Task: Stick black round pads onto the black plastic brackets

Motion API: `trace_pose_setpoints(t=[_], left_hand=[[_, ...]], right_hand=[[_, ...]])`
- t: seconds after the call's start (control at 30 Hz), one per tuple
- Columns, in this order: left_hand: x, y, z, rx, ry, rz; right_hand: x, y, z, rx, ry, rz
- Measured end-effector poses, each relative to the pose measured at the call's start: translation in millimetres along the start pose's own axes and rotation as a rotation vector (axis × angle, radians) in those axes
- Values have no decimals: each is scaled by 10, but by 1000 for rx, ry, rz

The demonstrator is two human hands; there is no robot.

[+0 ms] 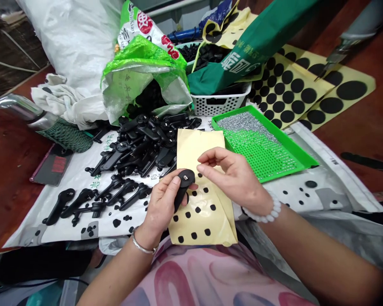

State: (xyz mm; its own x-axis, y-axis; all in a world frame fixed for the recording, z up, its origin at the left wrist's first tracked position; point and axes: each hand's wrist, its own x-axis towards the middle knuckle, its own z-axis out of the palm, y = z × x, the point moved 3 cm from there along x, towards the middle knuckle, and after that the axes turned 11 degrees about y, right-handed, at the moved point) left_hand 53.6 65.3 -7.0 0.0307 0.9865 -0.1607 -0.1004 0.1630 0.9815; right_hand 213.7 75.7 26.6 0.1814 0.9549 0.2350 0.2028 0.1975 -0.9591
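Observation:
My left hand [161, 199] is closed around a black plastic part [181, 187] with a round, flat head and a narrower arm. A small pale metallic piece shows in the middle of that head. To its right, my right hand [234, 178] hovers with thumb and index finger nearly together in a pinch; whatever may be between the tips is too small to make out. Below both hands lies a yellow backing sheet [198, 223] with rows of small black sticker dots. Beside my left hand is a heap of similar black parts [140, 144], with several more laid out nearer the front.
A green perforated tray [258, 157] holds small silvery pieces at its far end. Behind stand a white basket [207, 104] and an open green bag [143, 63]. Sheets of larger black discs [287, 93] lie right. A metal-topped bottle [47, 123] and a phone [52, 165] are left.

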Motion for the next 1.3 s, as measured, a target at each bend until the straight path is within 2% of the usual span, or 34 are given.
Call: trace_pose_setpoints(t=[0.17,0.53,0.8,0.93,1.1,1.2,1.3], left_hand=[[-15,-33,10,-22,-16,-20],[-85,-2,14,120,-37,41],[-72,-93,-3,122,11,41],[-101,-120,12,13,-7,17],[-83,-31,-26,-48,-74,43],[-76,49,-158,-234,-105,-36],[-106,157,-435,-349,-8,-107]], right_hand=[[-45,62,-37,85,-14,133],[-152,116,141,163,-169,269],[-201,231,310,239,-151,483],[-187,124,287,72,-158,379],[-108,52,259,-110,-134,212],[-129,127,246,-125,-142,192],[-193,213,192,-161,-122,190]])
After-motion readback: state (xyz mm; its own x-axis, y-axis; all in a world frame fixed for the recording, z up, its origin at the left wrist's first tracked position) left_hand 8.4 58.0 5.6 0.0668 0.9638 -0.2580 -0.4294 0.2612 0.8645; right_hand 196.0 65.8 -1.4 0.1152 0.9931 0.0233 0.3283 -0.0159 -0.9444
